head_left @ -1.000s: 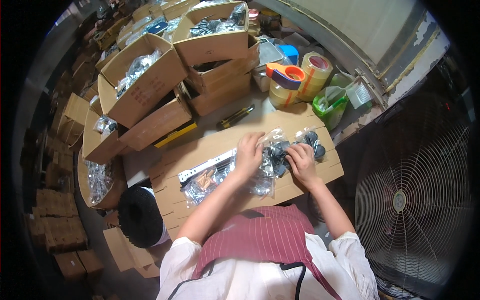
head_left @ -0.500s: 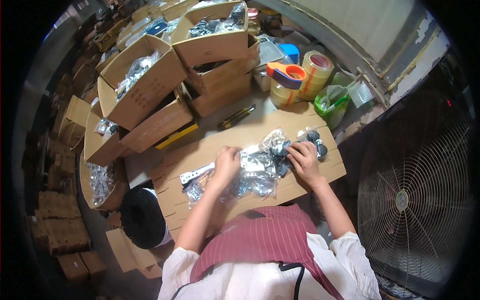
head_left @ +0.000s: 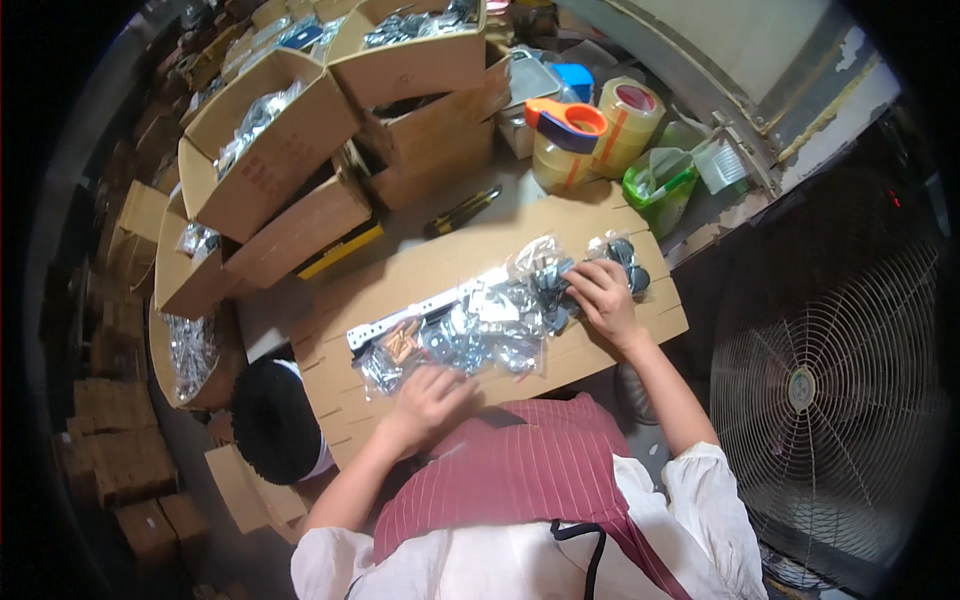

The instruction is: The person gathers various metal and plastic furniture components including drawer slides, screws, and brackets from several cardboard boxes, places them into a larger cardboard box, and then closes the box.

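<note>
A row of clear plastic bags of small hardware lies across a flat cardboard sheet (head_left: pixel 400 290) in front of me. At its left end, a bag of wooden dowels (head_left: pixel 402 342) lies beside a white perforated strip (head_left: pixel 400 318). Bags of shiny metal fittings (head_left: pixel 495 308) fill the middle. My right hand (head_left: pixel 606 300) is closed, with bent fingers on a clear bag of dark parts (head_left: pixel 552 290) at the right. Dark round pieces (head_left: pixel 628 262) show just beyond those fingers. My left hand (head_left: pixel 435 400) is at the sheet's near edge, below the bags, fingers loosely bent and apparently holding nothing.
Open cardboard boxes (head_left: pixel 270 150) of bagged parts are stacked at the far left. A utility knife (head_left: pixel 463 212) lies behind the sheet. Tape rolls (head_left: pixel 628 115), an orange-and-blue tape dispenser (head_left: pixel 568 125) and a green container (head_left: pixel 660 185) stand far right. A large fan (head_left: pixel 800 390) is at right.
My left hand has drawn back toward me off the bags, uncovering the dowels and the white strip. My right hand stays on the dark parts. The whole view has shifted slightly.
</note>
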### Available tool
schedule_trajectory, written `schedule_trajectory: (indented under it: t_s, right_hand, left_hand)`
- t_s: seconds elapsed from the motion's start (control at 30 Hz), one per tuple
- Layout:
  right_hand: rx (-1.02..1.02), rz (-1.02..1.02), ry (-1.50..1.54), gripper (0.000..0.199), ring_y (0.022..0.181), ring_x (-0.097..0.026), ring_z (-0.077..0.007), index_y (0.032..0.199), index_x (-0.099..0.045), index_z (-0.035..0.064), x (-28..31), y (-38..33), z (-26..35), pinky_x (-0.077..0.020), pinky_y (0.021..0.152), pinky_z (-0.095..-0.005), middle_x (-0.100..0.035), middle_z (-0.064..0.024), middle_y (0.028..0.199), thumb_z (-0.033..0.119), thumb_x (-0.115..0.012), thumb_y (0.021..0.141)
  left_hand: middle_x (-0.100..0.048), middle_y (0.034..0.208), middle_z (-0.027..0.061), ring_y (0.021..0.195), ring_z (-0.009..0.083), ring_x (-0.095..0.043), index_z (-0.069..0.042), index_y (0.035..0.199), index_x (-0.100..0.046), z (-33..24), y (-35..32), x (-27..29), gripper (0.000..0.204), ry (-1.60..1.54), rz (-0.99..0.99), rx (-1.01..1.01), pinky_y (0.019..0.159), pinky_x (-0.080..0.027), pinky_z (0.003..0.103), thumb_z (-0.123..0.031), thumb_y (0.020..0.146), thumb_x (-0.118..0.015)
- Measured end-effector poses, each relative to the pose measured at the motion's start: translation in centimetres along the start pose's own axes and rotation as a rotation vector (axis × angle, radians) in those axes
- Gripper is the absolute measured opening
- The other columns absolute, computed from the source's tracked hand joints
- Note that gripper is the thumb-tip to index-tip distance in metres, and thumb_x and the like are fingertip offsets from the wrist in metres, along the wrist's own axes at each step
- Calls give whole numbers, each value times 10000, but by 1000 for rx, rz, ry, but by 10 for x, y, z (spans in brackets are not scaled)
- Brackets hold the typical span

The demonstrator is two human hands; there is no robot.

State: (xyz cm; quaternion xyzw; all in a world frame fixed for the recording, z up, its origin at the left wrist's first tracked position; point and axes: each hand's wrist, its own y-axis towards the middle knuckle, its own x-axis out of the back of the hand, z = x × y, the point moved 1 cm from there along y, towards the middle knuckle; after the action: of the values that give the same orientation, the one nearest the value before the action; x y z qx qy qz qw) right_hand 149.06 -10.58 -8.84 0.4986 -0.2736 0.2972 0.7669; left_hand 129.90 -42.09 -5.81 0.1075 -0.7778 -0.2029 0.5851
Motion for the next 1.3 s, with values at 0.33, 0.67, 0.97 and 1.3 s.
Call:
schedule_trajectory:
  t_s: [0.33,0.67,0.97,1.3]
  right_hand:
    - [-3,5,-5,247,1043,-590,-289,1100,-744,102,-2,2,3,-472,933,-409,-691,-53,1107,127,-754,855]
    - [10,5,27,216,1028,-591,-301,1086,-748,82,-3,0,4,-481,918,-397,-702,-69,1089,106,-743,871]
    - [22,1,39,213,1023,-590,-299,1079,-756,73,-4,-2,0,-483,924,-387,-711,-76,1101,104,-747,868]
    - [30,14,55,208,1004,-588,-298,1073,-753,68,-2,0,2,-481,912,-383,-712,-78,1101,95,-742,867]
  left_hand:
    - [-572,1253,120,1106,323,-583,-134,1400,-570,-27,-60,9,668,21,265,286,920,-484,432,-254,784,-800]
    - [-544,1293,164,1204,359,-547,-95,1379,-549,-16,-53,23,711,40,337,275,1034,-470,456,-329,765,-821]
    - [-551,1183,121,1112,302,-562,-110,1353,-542,3,-50,28,665,-2,408,189,976,-502,401,-316,778,-805]
    - [-528,1298,136,1207,328,-517,-109,1445,-473,-1,-50,28,776,-19,477,225,1050,-466,430,-345,783,-802]
